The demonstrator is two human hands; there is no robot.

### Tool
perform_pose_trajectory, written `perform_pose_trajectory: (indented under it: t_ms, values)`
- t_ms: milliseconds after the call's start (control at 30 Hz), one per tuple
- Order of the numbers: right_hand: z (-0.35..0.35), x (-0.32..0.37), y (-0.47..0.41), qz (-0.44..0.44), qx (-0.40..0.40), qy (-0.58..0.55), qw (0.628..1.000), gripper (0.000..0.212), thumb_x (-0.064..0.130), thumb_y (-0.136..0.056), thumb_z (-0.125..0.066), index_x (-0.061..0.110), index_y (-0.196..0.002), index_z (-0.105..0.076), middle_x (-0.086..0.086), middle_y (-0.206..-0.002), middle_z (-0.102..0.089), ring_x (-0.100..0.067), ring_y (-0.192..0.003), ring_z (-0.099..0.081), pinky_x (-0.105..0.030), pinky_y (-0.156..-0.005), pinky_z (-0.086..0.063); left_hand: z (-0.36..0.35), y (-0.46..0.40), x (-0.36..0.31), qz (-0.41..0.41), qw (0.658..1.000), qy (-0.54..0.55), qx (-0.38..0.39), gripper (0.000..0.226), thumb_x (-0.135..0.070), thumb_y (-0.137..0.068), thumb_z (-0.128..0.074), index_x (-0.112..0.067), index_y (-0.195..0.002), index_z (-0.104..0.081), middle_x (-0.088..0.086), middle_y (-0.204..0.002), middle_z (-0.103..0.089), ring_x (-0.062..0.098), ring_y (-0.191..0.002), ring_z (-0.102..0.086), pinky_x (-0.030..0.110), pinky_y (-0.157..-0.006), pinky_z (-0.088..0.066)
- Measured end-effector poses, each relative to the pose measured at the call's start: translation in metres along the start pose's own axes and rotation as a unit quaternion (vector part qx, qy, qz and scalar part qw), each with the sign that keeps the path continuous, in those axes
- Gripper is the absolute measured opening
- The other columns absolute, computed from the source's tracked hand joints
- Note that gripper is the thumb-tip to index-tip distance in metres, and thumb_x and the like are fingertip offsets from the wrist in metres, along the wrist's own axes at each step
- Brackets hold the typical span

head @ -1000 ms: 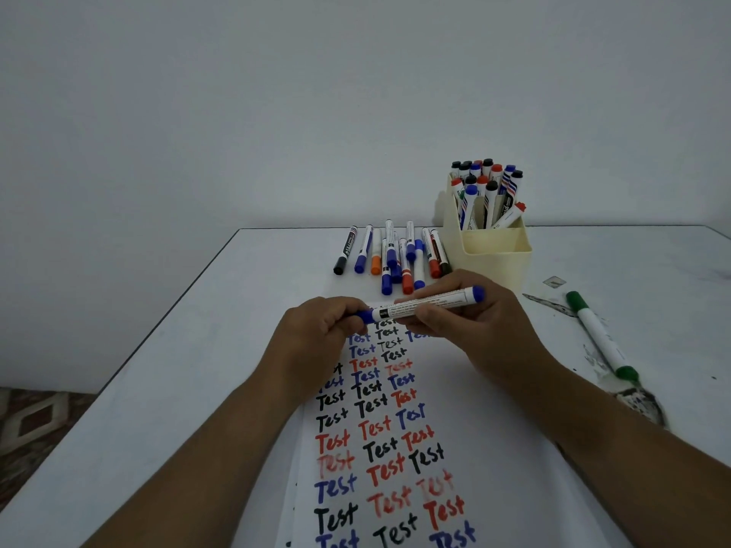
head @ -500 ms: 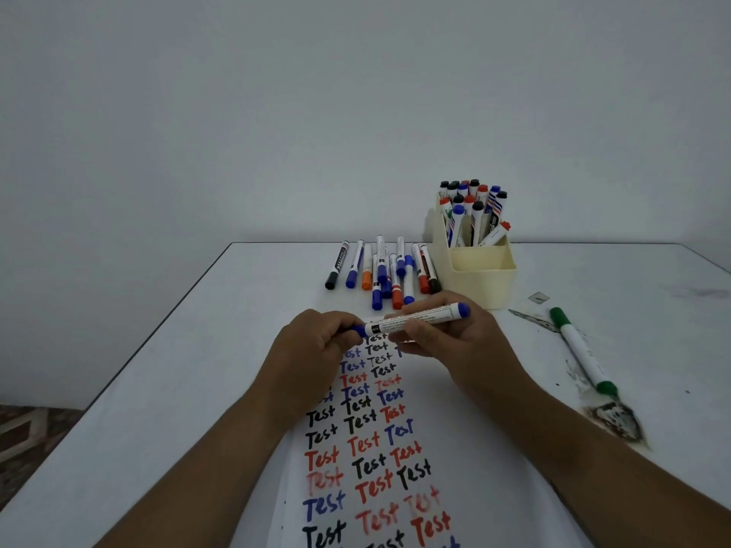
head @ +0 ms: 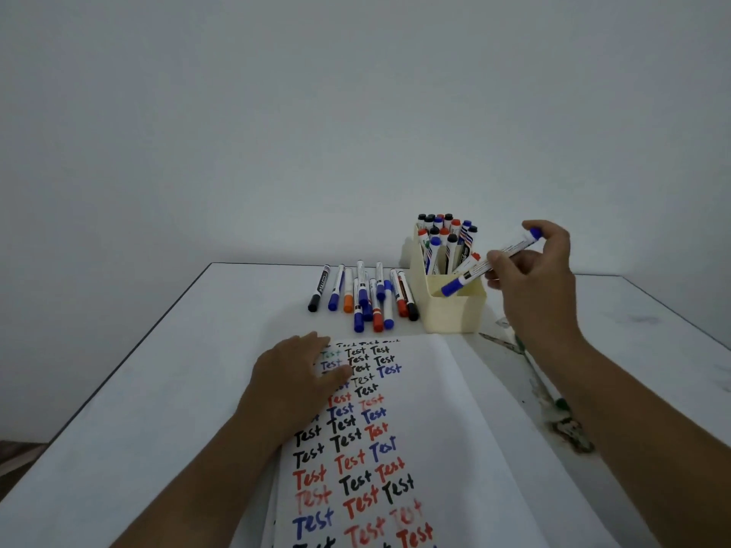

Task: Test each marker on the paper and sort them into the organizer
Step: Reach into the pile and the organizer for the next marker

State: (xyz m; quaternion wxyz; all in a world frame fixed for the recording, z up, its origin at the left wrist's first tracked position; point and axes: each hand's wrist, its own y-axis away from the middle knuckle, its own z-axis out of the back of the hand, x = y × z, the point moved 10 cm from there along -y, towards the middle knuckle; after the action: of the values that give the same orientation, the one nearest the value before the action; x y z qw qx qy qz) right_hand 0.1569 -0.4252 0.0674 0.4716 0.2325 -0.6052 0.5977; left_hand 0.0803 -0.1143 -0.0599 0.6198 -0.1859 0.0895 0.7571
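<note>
Dim, flat, bluish light; soft shadows, slight blur, wide-angle edge bending.

A plain pale wall (head: 356, 112) fills the upper view; light is dim and even. A white table (head: 158, 389) with a dark edge stands against it; patterned floor (head: 19, 456) shows lower left.

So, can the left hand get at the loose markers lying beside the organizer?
Probably yes: the left hand rests flat on the paper, holding nothing, and bare table lies between it and the loose markers.
</note>
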Motion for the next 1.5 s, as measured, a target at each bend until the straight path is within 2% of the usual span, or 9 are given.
perform_pose_trajectory:
  t_ms: [133, 333, 500, 633, 800, 900, 1067, 1333, 1500]
  values:
    - [0.0, 0.006, -0.041, 0.051, 0.002, 0.067, 0.996, 0.038, 0.019, -0.1, -0.059, 0.031, -0.131, -0.041, 0.004, -0.088, -0.073, -0.014, -0.082, -0.072, -0.034, -0.072, -0.057, 0.0, 0.0, 0.0, 0.001, 1.0, -0.006, 0.007, 0.075, -0.075, -0.087, -0.049, -0.034, -0.149, -0.041, -0.009, -0.159, -0.034, 0.014, -0.146, -0.03, 0.037, -0.119, -0.022]
    - [-0.045, 0.002, -0.063, 0.109, 0.106, 0.195, 0.969, 0.031, 0.024, -0.104, -0.052, 0.023, -0.134, -0.045, -0.003, -0.09, -0.071, -0.015, -0.078, -0.07, -0.021, -0.059, -0.051, 0.004, 0.003, 0.002, 0.023, 0.999, 0.025, 0.002, 0.077, -0.076, -0.081, -0.056, -0.034, -0.145, -0.047, -0.008, -0.156, -0.039, 0.015, -0.143, -0.034, 0.037, -0.117, -0.027]
    - [-0.085, -0.022, -0.067, 0.168, 0.18, 0.397, 0.884, 0.044, 0.026, -0.105, -0.045, 0.02, -0.149, -0.047, -0.008, -0.104, -0.058, -0.022, -0.096, -0.053, -0.028, -0.078, -0.037, 0.002, 0.002, 0.004, 0.026, 0.999, 0.029, 0.01, 0.072, -0.075, -0.085, -0.052, -0.037, -0.146, -0.047, -0.01, -0.16, -0.033, 0.016, -0.147, -0.028, 0.041, -0.12, -0.022]
    - [-0.087, -0.024, -0.066, 0.211, 0.14, 0.516, 0.818, 0.051, 0.03, -0.101, -0.048, 0.018, -0.151, -0.041, -0.014, -0.115, -0.057, -0.03, -0.1, -0.052, -0.038, -0.077, -0.046, -0.001, -0.001, 0.004, 0.02, 0.999, 0.016, 0.026, 0.063, -0.069, -0.091, -0.049, -0.041, -0.148, -0.042, -0.011, -0.162, -0.027, 0.015, -0.15, -0.021, 0.042, -0.123, -0.018]
    - [-0.093, 0.038, -0.026, 0.371, 0.06, 0.4, 0.836, 0.044, 0.009, -0.088, -0.062, 0.016, -0.132, -0.062, -0.01, -0.105, -0.057, -0.03, -0.094, -0.05, -0.036, -0.076, -0.039, -0.001, -0.001, 0.003, 0.017, 1.0, 0.002, 0.026, 0.068, -0.07, -0.091, -0.049, -0.041, -0.151, -0.037, -0.011, -0.163, -0.025, 0.015, -0.15, -0.02, 0.042, -0.122, -0.018]
    - [-0.134, 0.05, 0.009, 0.448, 0.187, 0.35, 0.801, 0.034, 0.009, -0.088, -0.067, 0.02, -0.12, -0.072, -0.005, -0.103, -0.063, -0.024, -0.097, -0.052, -0.033, -0.082, -0.042, 0.001, 0.001, 0.005, 0.024, 1.0, 0.015, 0.013, 0.072, -0.072, -0.088, -0.052, -0.037, -0.15, -0.039, -0.01, -0.162, -0.029, 0.015, -0.148, -0.026, 0.042, -0.121, -0.022]
    - [-0.196, 0.008, 0.041, 0.377, 0.398, 0.434, 0.715, 0.043, 0.022, -0.097, -0.064, 0.035, -0.137, -0.059, 0.001, -0.13, -0.057, -0.022, -0.118, -0.047, -0.038, -0.096, -0.048, 0.003, 0.002, 0.005, 0.03, 0.999, 0.031, 0.005, 0.071, -0.072, -0.088, -0.051, -0.035, -0.148, -0.042, -0.009, -0.16, -0.032, 0.015, -0.146, -0.029, 0.041, -0.12, -0.024]
    - [-0.234, -0.028, 0.021, 0.284, 0.411, 0.533, 0.683, 0.065, 0.003, -0.094, -0.056, 0.043, -0.144, -0.047, -0.003, -0.128, -0.054, -0.024, -0.113, -0.046, -0.04, -0.088, -0.053, 0.007, 0.002, 0.007, 0.037, 0.998, 0.05, -0.002, 0.069, -0.069, -0.089, -0.053, -0.034, -0.148, -0.044, -0.009, -0.159, -0.036, 0.014, -0.145, -0.031, 0.04, -0.12, -0.026]
    - [-0.247, -0.022, 0.018, 0.332, 0.408, 0.556, 0.643, 0.072, -0.001, -0.089, -0.064, 0.044, -0.143, -0.05, -0.003, -0.126, -0.055, -0.025, -0.117, -0.045, -0.035, -0.084, -0.051, 0.008, 0.001, 0.009, 0.038, 0.997, 0.073, -0.01, 0.068, -0.067, -0.089, -0.056, -0.035, -0.148, -0.044, -0.009, -0.158, -0.036, 0.014, -0.145, -0.032, 0.041, -0.12, -0.027]
